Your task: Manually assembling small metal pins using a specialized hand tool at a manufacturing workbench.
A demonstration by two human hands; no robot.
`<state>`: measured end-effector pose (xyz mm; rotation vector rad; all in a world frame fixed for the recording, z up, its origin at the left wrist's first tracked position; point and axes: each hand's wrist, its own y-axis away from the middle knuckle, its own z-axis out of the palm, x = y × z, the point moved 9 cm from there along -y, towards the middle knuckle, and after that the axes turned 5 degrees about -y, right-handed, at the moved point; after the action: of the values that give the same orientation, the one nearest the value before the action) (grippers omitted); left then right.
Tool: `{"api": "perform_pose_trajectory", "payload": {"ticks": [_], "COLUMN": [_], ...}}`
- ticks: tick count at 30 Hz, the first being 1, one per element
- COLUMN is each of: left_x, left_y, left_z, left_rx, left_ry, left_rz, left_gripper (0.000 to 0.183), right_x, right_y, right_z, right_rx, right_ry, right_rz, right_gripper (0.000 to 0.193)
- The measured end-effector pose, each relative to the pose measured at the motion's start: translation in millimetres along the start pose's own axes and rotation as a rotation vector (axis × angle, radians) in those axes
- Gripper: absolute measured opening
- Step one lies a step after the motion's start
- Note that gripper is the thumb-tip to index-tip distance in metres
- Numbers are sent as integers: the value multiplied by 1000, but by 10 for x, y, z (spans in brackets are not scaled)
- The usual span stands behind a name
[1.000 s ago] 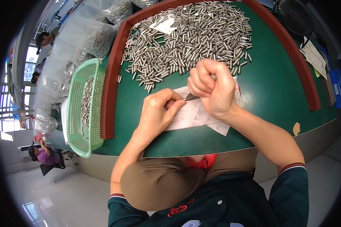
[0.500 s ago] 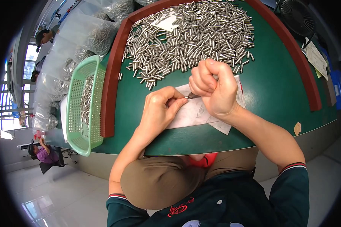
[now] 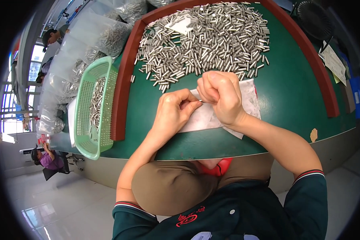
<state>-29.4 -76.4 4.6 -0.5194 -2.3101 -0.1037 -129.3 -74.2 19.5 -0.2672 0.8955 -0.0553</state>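
Observation:
My left hand point(image 3: 175, 111) and my right hand point(image 3: 221, 95) meet over a white cloth point(image 3: 212, 116) on the green table point(image 3: 292, 92). Between the fingertips of both hands I pinch a small metal pin point(image 3: 201, 101). My right hand is closed in a fist, and whether more pins are inside it is hidden. Just beyond my hands lies a large heap of short silvery metal pins point(image 3: 208, 40).
A raised red-brown rim point(image 3: 122, 88) borders the green table. A light green plastic basket point(image 3: 93, 108) with pins in it sits left of the rim. Clear plastic bags of pins point(image 3: 88, 44) are stacked at far left. Papers point(image 3: 334, 64) lie at right. Other people sit at far left.
My hands have stayed together over the cloth, with only slight finger shifts around the pin.

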Motion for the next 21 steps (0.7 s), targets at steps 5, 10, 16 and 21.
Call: {"api": "perform_pose_trajectory", "payload": {"ticks": [5,10,16,21], "left_x": [-214,-394,-544,-259], "left_y": [80,92,39,-207], "left_z": [-62,-16,-278,-588], "left_rx": [-28,-142,73,159], "left_ry": [245,1376,1316,148], "left_rz": [-153,-312,-309,-129], "left_gripper": [13,14,28,15], "right_x": [84,120,49,58], "right_y": [-26,-52,-95,-92], "right_z": [-110,-115,-160,-205], "right_rx": [37,54,76,88], "right_ry": [-194,-267,-250,-228], "right_rz": [109,187,204,221], "right_gripper": [34,35,34,33]}}
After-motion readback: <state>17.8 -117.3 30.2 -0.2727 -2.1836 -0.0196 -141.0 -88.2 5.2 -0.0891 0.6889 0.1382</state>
